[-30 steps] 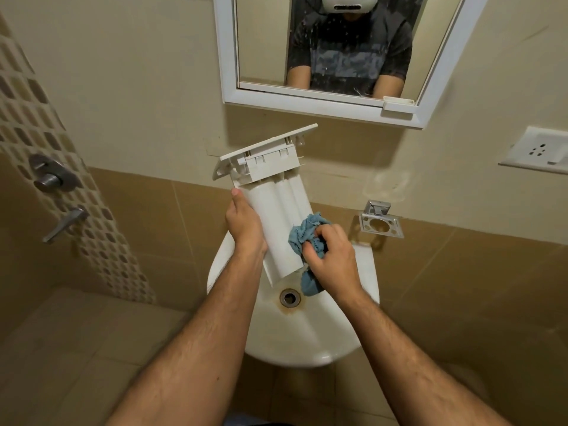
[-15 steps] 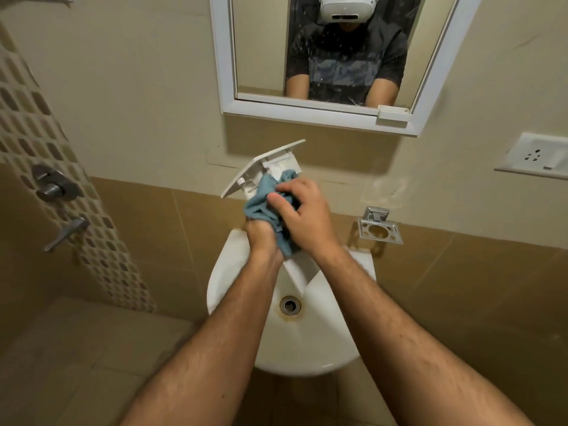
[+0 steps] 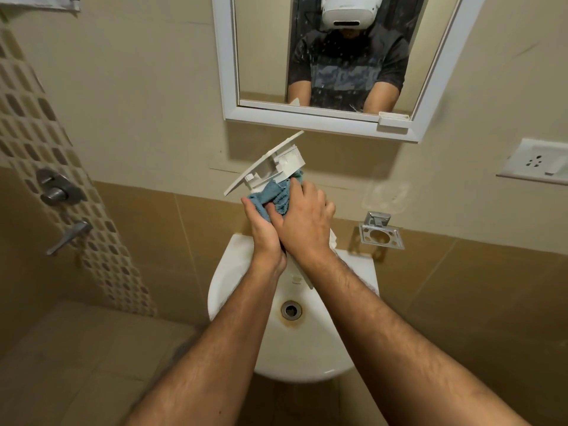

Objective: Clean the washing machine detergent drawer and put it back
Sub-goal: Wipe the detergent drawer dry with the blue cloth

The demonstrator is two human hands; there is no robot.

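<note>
The white plastic detergent drawer [image 3: 276, 162] was held up over the white ceramic wash basin [image 3: 353, 358], tilted with its flat front panel uppermost and its long body running down behind the hands, probably so that any water or residue would fall into the basin and not onto the floor. The left hand [image 3: 266, 233] was wrapped round the drawer's body from the left side, which served to steady it against the rubbing. The right hand [image 3: 302, 221] was closed on a crumpled blue microfibre cloth [image 3: 278, 193] and pressed it against the drawer just below the front panel, where ribs and recesses were seen; that corner seemed to be the part being wiped. The two hands were touching, the right partly laid over the left. The lower end of the drawer showed beneath the right wrist, above the metal drain [image 3: 291, 309]. The cleaning was judged to be under way, and the refitting had not yet been reached.
</note>
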